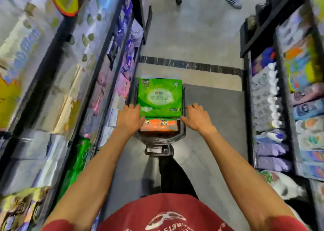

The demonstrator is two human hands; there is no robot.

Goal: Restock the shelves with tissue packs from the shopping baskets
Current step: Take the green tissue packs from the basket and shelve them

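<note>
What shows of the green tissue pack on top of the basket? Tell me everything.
The green tissue pack is a flat, rectangular, glossy plastic-wrapped bundle with a pale oval label and white print, blurred. It lies face up atop orange packs in the dark shopping basket in the aisle. The left hand touches its near left edge; the right hand sits at its near right corner, contact unclear.

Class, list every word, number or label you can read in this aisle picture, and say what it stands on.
Green plastic tissue pack: white characters, too blurred to read.
Red shirt: white lettering, upside down and cut off, unreadable.
Packs on the side shelves: print blurred, nothing legible.
</note>
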